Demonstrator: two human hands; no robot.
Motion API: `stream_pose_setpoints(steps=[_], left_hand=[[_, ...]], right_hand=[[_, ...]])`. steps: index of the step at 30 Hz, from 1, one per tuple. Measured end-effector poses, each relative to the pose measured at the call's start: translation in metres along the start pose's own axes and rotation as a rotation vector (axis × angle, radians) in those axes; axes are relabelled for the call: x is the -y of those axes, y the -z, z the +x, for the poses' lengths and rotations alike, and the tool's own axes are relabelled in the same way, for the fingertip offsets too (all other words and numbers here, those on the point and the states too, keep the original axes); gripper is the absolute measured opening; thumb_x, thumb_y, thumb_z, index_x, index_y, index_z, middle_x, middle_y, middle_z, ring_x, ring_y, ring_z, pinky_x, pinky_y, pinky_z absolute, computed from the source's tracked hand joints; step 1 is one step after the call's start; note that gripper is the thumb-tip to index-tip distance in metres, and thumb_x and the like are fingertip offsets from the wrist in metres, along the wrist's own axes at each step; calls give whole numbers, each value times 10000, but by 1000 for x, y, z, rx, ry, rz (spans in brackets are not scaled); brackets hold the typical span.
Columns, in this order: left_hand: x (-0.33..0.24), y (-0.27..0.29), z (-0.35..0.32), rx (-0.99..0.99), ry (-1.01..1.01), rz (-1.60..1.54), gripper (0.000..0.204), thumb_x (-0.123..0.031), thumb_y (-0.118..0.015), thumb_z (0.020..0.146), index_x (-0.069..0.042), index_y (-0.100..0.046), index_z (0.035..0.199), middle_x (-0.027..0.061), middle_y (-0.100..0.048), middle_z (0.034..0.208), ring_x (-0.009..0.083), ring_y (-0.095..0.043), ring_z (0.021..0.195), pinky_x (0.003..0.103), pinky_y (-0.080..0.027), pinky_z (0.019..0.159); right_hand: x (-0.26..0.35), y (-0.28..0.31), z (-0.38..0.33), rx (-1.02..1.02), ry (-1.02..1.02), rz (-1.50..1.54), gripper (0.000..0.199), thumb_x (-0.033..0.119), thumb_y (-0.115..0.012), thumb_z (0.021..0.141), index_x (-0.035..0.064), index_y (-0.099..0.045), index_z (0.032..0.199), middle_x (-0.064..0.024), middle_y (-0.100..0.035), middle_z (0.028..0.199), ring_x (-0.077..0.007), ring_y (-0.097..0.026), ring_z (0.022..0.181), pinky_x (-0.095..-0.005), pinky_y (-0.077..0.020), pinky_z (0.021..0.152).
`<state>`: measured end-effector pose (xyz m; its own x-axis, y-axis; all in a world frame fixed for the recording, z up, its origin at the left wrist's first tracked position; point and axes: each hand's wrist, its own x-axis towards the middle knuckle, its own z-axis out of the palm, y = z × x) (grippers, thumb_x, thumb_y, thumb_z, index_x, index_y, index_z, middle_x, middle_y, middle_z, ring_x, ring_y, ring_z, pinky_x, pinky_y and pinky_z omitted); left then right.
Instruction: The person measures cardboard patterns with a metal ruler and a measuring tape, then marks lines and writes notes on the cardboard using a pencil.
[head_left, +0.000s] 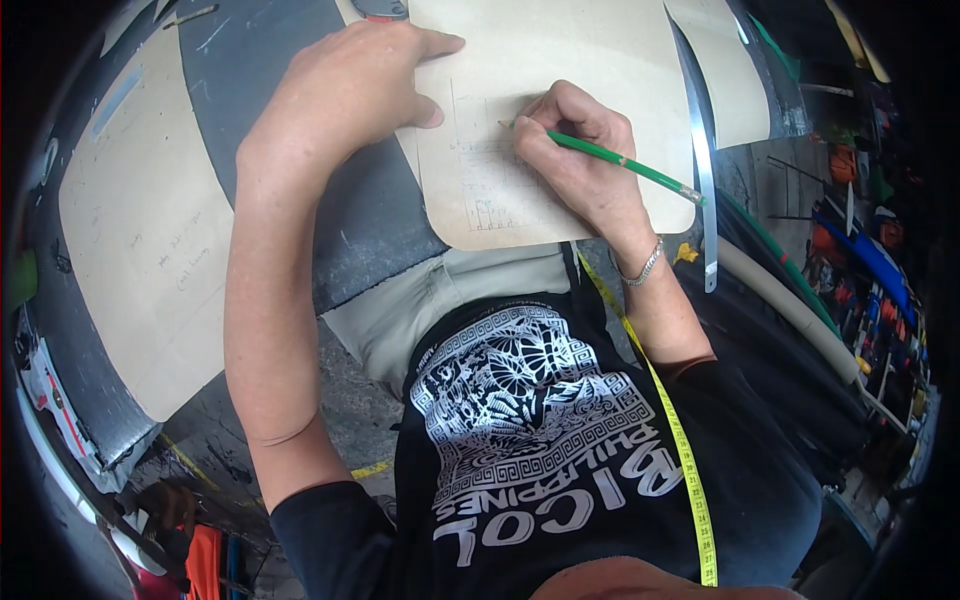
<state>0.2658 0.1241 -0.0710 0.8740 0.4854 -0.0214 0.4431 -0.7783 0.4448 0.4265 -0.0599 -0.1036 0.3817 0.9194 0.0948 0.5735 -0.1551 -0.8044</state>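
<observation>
My right hand (582,140) grips a green pencil (610,156) with an eraser end. Its tip is at a large tan pattern sheet (640,60) that has faint pencil lines and small sketches on it. My left hand (372,75) rests at the sheet's left edge, index finger and thumb stretched out and apart; its other fingers are hidden. Along the sheet's right side lies a long metal ruler (703,170). A yellow tape measure (685,450) hangs down over my black shirt.
Another tan sheet (150,230) with pencil notes lies on the dark table covering (375,235) at left. A third tan sheet (725,70) is at the far right. Rolls of material (770,280) and cluttered tools (880,280) stand to the right.
</observation>
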Motion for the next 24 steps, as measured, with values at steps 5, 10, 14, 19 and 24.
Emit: stream_pose_setpoints(steps=[5,10,14,19,24], left_hand=[[2,-3,1,-5,-5,-13,692,-139,-839,735,-158,-696,1412,126,-590,806,301,-674,831,433,-529,832],[1,-2,-1,12,0,4,700,-141,-840,737,-160,-689,1420,125,-583,799,302,-672,824,436,-532,836],[-4,4,3,56,35,-9,698,-147,-844,742,-161,-688,1422,126,-589,799,299,-677,831,439,-535,839],[-4,5,6,75,47,-18,694,-156,-849,746,-156,-687,1421,128,-598,804,296,-683,842,436,-538,847],[-6,11,8,134,121,-39,697,-161,-848,749,-143,-679,1426,142,-645,847,305,-704,899,427,-546,870]], right_hand=[[-4,-1,-1,-11,41,0,169,2,-707,907,14,-584,791,-18,-650,793,-47,-548,740,-237,-489,684],[0,3,0,31,-3,-43,176,5,-703,908,22,-580,783,-26,-657,812,-54,-568,759,-239,-501,705],[-8,3,0,-32,6,107,147,22,-694,936,37,-599,825,-47,-691,866,-81,-637,822,-258,-541,755],[-14,1,12,-122,-17,356,120,111,-734,960,48,-632,943,20,-675,825,-42,-599,754,-223,-509,697],[-8,16,17,14,67,276,135,77,-740,987,30,-649,1074,-18,-714,900,-59,-656,821,-223,-539,730]])
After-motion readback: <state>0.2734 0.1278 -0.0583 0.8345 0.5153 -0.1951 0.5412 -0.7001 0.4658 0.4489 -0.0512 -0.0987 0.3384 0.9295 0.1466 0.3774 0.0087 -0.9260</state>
